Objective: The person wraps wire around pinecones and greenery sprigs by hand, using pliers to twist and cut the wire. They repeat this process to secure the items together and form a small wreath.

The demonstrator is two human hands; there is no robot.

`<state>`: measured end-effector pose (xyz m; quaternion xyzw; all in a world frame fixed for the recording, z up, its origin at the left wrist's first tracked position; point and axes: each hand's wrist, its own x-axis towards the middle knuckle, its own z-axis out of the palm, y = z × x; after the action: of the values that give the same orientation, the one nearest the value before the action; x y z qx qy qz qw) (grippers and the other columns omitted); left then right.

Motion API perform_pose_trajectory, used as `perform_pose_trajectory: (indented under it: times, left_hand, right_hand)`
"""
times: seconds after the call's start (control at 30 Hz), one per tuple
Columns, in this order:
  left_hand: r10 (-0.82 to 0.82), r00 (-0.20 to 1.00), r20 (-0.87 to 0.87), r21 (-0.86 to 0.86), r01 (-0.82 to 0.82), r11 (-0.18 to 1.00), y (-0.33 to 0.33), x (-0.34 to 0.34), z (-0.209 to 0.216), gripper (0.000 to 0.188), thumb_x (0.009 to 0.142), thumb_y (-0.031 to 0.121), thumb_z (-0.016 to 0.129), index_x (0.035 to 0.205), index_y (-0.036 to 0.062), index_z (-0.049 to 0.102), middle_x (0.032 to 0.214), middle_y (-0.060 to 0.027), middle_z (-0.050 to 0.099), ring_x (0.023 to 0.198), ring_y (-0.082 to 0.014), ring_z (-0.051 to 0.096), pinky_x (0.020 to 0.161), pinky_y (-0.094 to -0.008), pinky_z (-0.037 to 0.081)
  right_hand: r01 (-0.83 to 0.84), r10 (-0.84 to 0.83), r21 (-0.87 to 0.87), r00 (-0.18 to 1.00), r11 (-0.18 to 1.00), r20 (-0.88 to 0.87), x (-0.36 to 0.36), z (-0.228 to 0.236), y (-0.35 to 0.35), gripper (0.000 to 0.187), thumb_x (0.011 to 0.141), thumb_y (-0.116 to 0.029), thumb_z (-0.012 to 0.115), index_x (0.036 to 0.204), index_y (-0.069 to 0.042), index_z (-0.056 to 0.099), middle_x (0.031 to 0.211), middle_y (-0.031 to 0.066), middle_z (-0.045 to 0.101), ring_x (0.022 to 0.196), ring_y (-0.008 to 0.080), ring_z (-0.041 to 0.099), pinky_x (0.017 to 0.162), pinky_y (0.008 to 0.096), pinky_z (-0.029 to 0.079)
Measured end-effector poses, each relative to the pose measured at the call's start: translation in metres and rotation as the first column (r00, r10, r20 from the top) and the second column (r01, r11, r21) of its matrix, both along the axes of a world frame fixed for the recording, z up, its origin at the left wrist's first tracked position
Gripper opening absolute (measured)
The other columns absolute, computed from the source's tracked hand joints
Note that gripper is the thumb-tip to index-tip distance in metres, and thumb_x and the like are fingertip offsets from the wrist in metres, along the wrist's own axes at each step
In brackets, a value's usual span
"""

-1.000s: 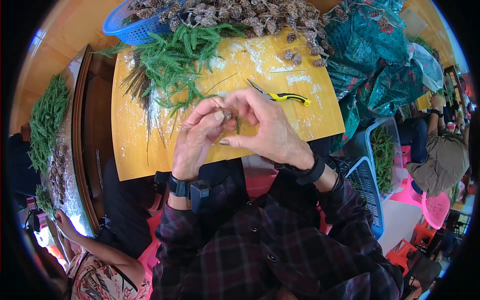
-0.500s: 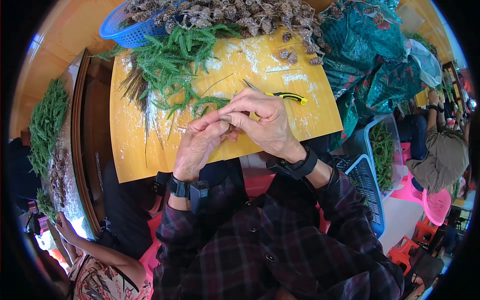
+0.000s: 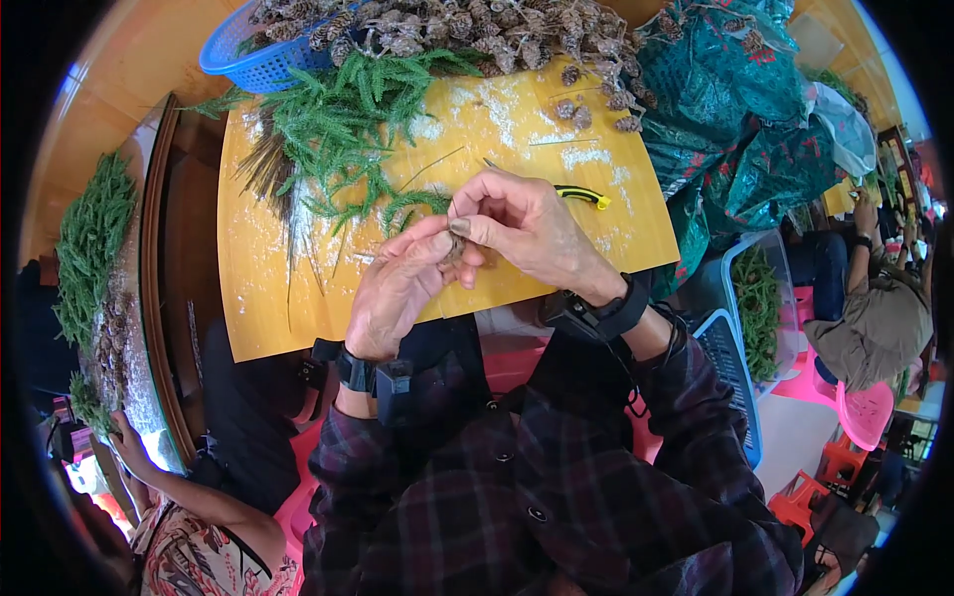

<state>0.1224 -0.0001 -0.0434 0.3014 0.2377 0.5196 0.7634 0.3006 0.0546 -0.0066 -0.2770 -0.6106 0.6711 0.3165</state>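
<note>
My left hand [image 3: 393,298] is closed on a small brown pine cone [image 3: 456,249], mostly hidden by the fingers, held above the yellow table [image 3: 616,233]. Thumb and forefinger of my right hand [image 3: 532,233] pinch together at the cone's upper side; whether they grip the cone itself or a thin wire on it is too small to make out. Behind the right hand lies a tool with yellow and black handles [image 3: 581,193], its metal tip showing past the knuckles. Green pine sprigs [image 3: 333,124] spread beyond the left hand, beside a bundle of thin brown wires or stems [image 3: 266,164].
Pine cones [image 3: 497,40] are heaped at the far edge by a blue basket [image 3: 253,72]. A green plastic bag [image 3: 735,129] bulges at the far right. Blue crates [image 3: 730,372] with greenery stand below it. A person's arm [image 3: 209,497] reaches in at the left.
My right hand has shifted slightly and turned, its fingers drawn back from the left fingertips, so more of the cone shows. My left hand stays nearly in place.
</note>
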Motion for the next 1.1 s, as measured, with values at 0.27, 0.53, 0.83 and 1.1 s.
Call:
perform_pose_trajectory:
  times: [0.27, 0.53, 0.83, 1.1]
  left_hand:
    - [0.027, 1.000, 0.001, 0.013, -0.027, 1.000, -0.001, 0.005, 0.001, 0.029, 0.095, 0.016, 0.050, 0.116, -0.0030, 0.055, 0.098, -0.0169, 0.064, 0.084, -0.0238, 0.061, 0.077, -0.0344, 0.048]
    - [0.032, 0.994, -0.106, -0.032, -0.036, 0.999, -0.005, 0.015, 0.017, 0.027, 0.095, 0.016, 0.050, 0.116, -0.0003, 0.055, 0.093, -0.0132, 0.063, 0.082, -0.0193, 0.060, 0.075, -0.0324, 0.049]
    - [0.289, 0.769, -0.570, 0.294, -0.138, 0.946, -0.007, 0.027, 0.029, 0.021, 0.095, 0.012, 0.047, 0.108, -0.0023, 0.056, 0.086, -0.0028, 0.058, 0.077, -0.0101, 0.056, 0.073, -0.0240, 0.045]
    - [0.407, 0.734, -0.543, 0.345, -0.247, 0.906, -0.006, 0.028, 0.019, 0.027, 0.093, 0.016, 0.048, 0.110, -0.0026, 0.058, 0.081, -0.0024, 0.059, 0.074, -0.0096, 0.055, 0.071, -0.0234, 0.044]
  right_hand:
    - [0.074, -0.075, -0.021, 0.993, 0.997, -0.090, -0.001, 0.000, -0.003, 0.005, 0.092, -0.004, 0.055, 0.094, 0.000, 0.055, 0.077, 0.0000, 0.057, 0.064, 0.0044, 0.054, 0.057, 0.0198, 0.046]
    - [0.240, -0.255, -0.104, 0.952, 0.965, -0.171, -0.003, -0.001, -0.017, 0.004, 0.089, -0.002, 0.058, 0.092, -0.001, 0.058, 0.075, -0.0009, 0.059, 0.060, 0.0027, 0.053, 0.052, 0.0180, 0.045]
    - [0.325, -0.337, -0.091, 0.909, 0.941, -0.244, -0.012, -0.005, -0.022, 0.005, 0.089, -0.002, 0.060, 0.093, -0.001, 0.058, 0.076, -0.0001, 0.060, 0.061, 0.0027, 0.053, 0.054, 0.0172, 0.044]
    - [0.249, -0.277, -0.124, 0.904, 0.961, -0.326, -0.010, -0.010, -0.019, 0.009, 0.089, -0.008, 0.061, 0.093, -0.001, 0.057, 0.080, 0.0019, 0.059, 0.064, 0.0053, 0.053, 0.056, 0.0196, 0.044]
